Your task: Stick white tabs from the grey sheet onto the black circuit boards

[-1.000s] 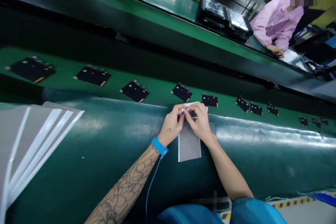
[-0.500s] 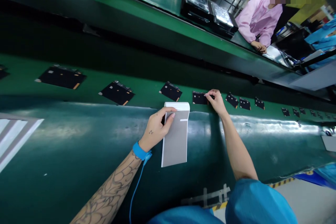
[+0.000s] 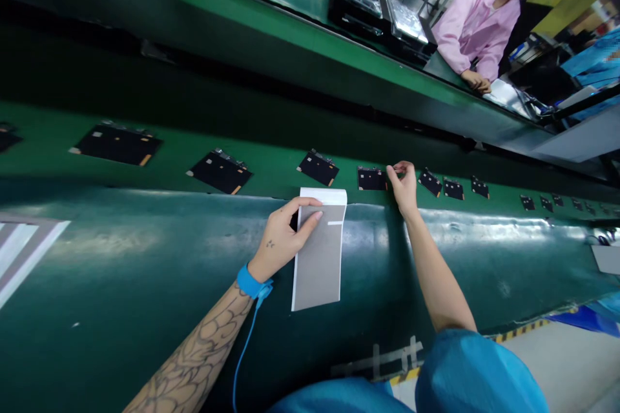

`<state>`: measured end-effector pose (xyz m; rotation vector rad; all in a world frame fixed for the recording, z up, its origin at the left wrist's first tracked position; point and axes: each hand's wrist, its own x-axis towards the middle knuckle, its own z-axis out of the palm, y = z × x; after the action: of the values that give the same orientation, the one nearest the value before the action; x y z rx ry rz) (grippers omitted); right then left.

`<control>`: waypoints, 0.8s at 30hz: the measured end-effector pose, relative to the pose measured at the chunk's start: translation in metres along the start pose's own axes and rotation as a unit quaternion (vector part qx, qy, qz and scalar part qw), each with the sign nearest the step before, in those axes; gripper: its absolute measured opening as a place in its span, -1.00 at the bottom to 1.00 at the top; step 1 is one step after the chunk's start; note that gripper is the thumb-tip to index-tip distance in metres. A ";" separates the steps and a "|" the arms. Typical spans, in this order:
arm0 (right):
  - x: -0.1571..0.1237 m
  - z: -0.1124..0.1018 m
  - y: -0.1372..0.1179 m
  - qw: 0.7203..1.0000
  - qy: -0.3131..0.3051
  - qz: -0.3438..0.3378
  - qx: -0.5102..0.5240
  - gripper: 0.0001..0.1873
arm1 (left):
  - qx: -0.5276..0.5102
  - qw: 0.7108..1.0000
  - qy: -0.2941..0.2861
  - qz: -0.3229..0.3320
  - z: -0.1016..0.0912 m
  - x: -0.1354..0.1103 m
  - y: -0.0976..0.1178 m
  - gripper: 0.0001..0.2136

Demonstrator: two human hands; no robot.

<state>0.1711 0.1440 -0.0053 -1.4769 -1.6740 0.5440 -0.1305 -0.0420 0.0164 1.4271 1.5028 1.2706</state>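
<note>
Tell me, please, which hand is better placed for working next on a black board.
Probably the right hand: it is close beside a black board on the green strip. The left hand is on the grey sheet, farther from that board.

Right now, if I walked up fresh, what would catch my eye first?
Probably the line of black panels along the green strip across the middle. Just below, the left hand is on a grey, white-edged sheet, a bright blue wrist strap behind it; the right hand is beside one panel.
</note>
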 end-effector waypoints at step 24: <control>-0.133 -0.013 -0.090 0.990 -0.013 -0.114 0.076 -0.82 | -0.029 1.000 0.004 0.003 0.062 0.016 0.038 -0.85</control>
<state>0.1242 -0.0052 0.0320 -1.1562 -1.7531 0.5528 -0.0630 -0.0177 0.0370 1.3909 1.4569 1.3141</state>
